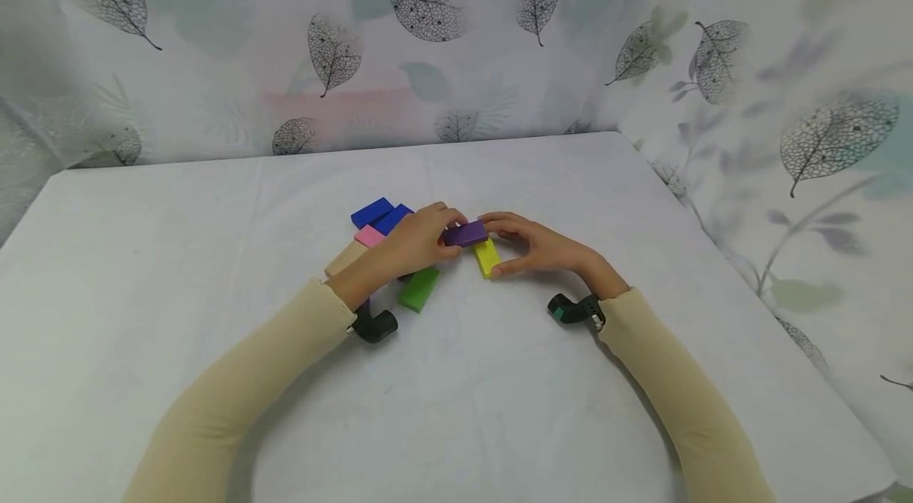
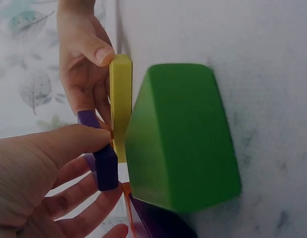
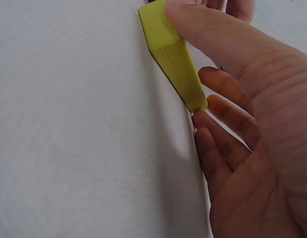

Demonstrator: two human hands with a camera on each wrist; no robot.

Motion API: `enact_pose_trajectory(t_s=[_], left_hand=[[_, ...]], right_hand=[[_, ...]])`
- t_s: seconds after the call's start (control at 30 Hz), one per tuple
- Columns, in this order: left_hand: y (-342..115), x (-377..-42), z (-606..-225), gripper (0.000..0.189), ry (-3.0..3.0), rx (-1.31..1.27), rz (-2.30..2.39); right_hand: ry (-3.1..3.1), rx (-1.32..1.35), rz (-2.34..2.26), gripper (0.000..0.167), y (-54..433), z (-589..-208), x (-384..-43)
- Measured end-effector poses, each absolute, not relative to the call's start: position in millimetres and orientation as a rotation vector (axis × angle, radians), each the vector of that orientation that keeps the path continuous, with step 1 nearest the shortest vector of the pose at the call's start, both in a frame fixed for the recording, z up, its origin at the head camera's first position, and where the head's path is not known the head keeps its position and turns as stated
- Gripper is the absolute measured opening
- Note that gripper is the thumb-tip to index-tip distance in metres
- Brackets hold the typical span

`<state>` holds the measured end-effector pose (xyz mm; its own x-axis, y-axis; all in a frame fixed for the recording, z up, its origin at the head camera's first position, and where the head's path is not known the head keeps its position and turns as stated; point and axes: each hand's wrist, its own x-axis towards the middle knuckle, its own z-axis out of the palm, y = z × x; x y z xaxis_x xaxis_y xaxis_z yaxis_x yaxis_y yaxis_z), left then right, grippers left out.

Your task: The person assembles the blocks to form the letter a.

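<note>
The yellow block [image 1: 487, 259] lies on the table [image 1: 456, 400] between the hands. The left hand [image 1: 419, 240] pinches the purple block [image 1: 467, 234] between thumb and fingers, at the yellow block's far end. The right hand [image 1: 538, 248] has its thumb on the yellow block's near end and its fingers curved round the far end, seemingly holding it lengthwise; how firmly, one cannot tell. Whether the two blocks touch is unclear too.

The likeliest trouble is a knock: the right fingertips crowd the purple block's end, so a small shift of either hand could twist it askew or push the yellow block out of line. A loose thumb pinch might also let the purple block tip.

Left of the yellow block and a little nearer the person sits the green block [image 1: 419, 289], with a dark piece [image 2: 161, 218] close by. Farther left are the pink block [image 1: 369, 236], the tan block [image 1: 347, 257] and two blue blocks [image 1: 372, 212]. The left forearm crosses over this group, hiding part of it, and could brush pieces if lowered.
</note>
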<state>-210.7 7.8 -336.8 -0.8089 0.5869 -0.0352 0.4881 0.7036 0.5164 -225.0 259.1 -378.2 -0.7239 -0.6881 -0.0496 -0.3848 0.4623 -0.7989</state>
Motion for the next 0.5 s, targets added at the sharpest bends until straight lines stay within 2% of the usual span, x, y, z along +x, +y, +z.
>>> enact_pose_trajectory(t_s=[0.5], left_hand=[[8.1,-207.7,-339.0,0.044,2.69,0.907,0.727]], right_hand=[[2.347,-0.907,-1.137,0.066,260.7,-378.8,-225.8]])
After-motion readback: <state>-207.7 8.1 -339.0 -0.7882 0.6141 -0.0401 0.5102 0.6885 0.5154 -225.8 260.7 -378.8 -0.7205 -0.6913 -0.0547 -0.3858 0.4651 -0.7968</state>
